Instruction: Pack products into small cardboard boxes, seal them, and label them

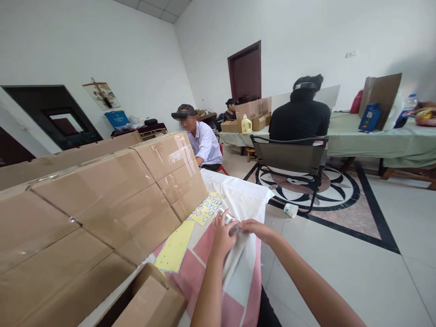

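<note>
My left hand (223, 236) is over the cloth-covered table, its fingers curled round a small whitish thing (227, 219) that is mostly hidden. Close against it, my right hand (255, 228) has its fingertips pinched together near a small greyish patch; what they grip is too small to make out. Just beyond the left hand lies a yellow sheet (204, 217) dotted with several small pale rectangles. Nearer to me, a longer plain yellow piece (175, 247) with a wavy edge rests on the pink and white checked cloth (207, 238).
A wall of taped cardboard boxes (129, 195) runs along the table's left side. An open cardboard box (150, 295) is at the near left. Across the table end sits a person (208, 145); another person (299, 116) sits in a chair (289, 156). A paper cup (290, 210) lies on the floor.
</note>
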